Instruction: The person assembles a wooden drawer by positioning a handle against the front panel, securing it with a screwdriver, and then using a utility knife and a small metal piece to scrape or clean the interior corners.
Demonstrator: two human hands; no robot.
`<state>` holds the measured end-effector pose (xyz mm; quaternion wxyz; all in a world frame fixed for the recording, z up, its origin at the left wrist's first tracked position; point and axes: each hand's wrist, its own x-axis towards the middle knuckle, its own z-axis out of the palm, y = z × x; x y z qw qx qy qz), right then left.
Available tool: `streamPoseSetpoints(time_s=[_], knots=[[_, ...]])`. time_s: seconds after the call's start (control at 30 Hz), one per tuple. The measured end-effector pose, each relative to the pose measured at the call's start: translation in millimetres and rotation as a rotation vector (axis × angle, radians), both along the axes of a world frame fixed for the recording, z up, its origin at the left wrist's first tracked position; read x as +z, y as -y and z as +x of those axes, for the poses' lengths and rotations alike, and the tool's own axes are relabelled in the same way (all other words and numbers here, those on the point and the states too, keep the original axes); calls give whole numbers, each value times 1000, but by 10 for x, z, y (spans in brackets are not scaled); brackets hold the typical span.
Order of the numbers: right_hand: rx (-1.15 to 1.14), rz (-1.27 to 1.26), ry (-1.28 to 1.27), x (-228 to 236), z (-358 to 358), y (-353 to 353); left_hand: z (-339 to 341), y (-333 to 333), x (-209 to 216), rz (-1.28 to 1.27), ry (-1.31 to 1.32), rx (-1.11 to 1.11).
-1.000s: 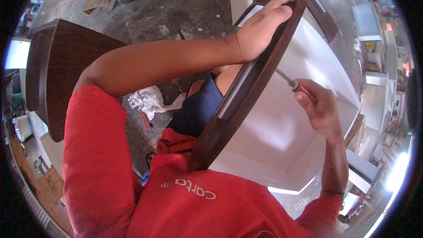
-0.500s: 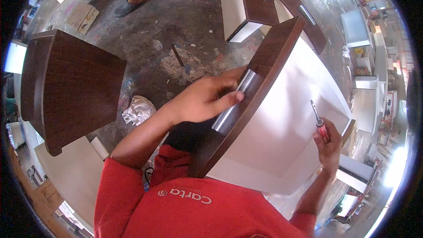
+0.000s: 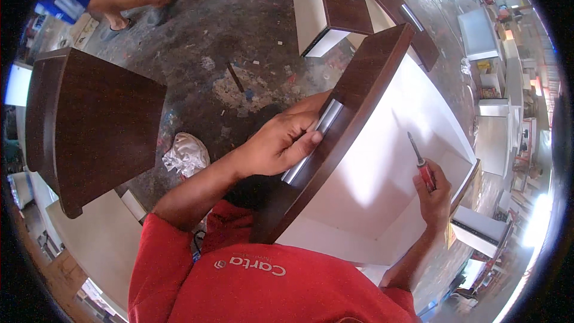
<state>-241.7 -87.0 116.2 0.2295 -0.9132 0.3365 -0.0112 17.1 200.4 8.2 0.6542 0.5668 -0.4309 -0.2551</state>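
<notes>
A drawer with a dark wood-grain front and white inside walls is tilted across my lap. On its front lies a silver bar handle, and my left hand is closed round it, thumb on top. My right hand grips a screwdriver by its red handle, over the drawer's open inside. The screwdriver's shaft points up and away from me, apart from the drawer walls. Shadows of the hand and tool fall on the white panel.
A dark brown cabinet piece stands at the left, with a crumpled white bag beside it. Two more drawers with silver handles, a nearer one and another, rest on the stained floor ahead. A person's legs show at the far left.
My right hand and screwdriver have moved slightly left and the shaft tilts more. The left hand stays on the handle, shifted slightly left. The other person has moved leftward.
</notes>
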Motion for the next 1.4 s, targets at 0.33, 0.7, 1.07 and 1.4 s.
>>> streamPoseSetpoints(time_s=[0.33, 0.7, 1.07, 1.4], knots=[[-15, 20, -2, 15, -32, -27, 11, -57, -70, 87, -64, -54], [-41, 114, 195, 92, -29, -93, 402, 296, 422, 574, 178, 89], [28, 110, 203, 77, -97, -197, 10, -123, 381, 588, 237, 168], [53, 112, 157, 94, -19, -180, -179, -757, 86, 455, 5, -83]])
